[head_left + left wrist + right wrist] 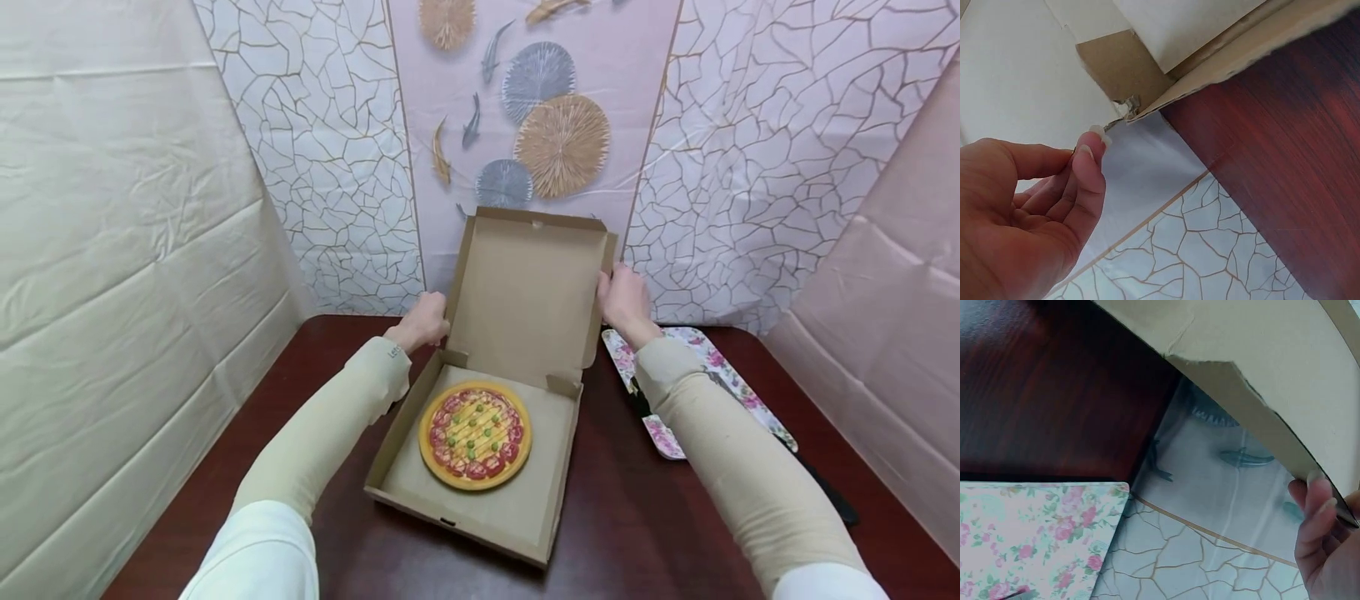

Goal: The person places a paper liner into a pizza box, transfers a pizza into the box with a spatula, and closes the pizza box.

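A cardboard pizza box [543,508] lies on the dark red table with its lid [528,292] raised upright at the back. Inside the base sits a round pizza [476,435] with red slices around its rim and green bits on top. My left hand [426,321] pinches the lid's left side edge low down, near a torn corner flap [1124,69] that shows in the left wrist view. On the other side my right hand [625,298] pinches the lid's right side flap [1254,412] between thumb and fingers.
A floral tray [712,354] lies right of the box, partly under my right forearm, with dark utensils on it. A black object [832,492] lies near the table's right side. Patterned cloth [345,158] hangs behind the table, and pale cloth [120,250] lines the sides.
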Motion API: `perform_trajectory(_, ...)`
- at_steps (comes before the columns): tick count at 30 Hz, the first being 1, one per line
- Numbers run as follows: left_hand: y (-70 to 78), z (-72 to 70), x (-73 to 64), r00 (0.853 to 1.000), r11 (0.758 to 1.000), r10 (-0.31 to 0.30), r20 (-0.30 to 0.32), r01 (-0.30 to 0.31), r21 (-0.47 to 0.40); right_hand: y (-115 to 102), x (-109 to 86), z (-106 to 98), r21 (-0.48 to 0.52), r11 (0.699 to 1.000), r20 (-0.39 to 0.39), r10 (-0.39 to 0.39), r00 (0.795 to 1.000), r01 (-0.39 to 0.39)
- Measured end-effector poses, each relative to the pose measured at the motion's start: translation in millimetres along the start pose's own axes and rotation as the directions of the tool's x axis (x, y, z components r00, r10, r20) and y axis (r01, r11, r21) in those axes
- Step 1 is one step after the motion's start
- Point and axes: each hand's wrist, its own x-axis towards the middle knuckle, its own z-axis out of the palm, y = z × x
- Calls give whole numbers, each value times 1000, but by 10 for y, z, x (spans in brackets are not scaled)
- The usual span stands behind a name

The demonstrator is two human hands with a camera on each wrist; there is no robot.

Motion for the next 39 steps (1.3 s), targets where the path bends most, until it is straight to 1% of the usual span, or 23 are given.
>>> perform_trajectory(3,14,-9,-3,999,1000,20,-42,-19,7,-23,35,-33,28,1000,-12,15,1000,-14)
perform_trajectory(7,10,-1,6,996,999,37,-78,-38,-20,-40,66,-51,45,999,-53,-4,999,6)
perform_trajectory(12,17,1,15,994,998,33,-100,-39,-57,-75,92,-70,71,997,-73,12,997,-7)
perform_trajectory(19,38,-15,12,994,994,30,-108,-42,-104,-104,106,-88,87,996,-111,22,994,-12)
perform_trajectory(23,51,-19,15,992,993,26,-122,-39,-110,-117,109,-98,95,995,-123,26,992,-14)
perform_trajectory(29,49,8,17,989,994,34,-141,-48,-94,-107,98,-87,94,995,-97,28,995,-19)
perform_trajectory(32,33,31,9,991,995,29,-134,-42,-96,-87,85,-70,84,996,-88,20,996,-12)
perform_trajectory(35,8,60,-2,993,995,11,-115,-22,-100,-66,60,-52,84,996,-61,16,998,-11)
perform_trajectory(39,-22,111,-5,995,998,-5,-98,-1,-58,-36,30,-14,101,995,-7,5,1000,-4)
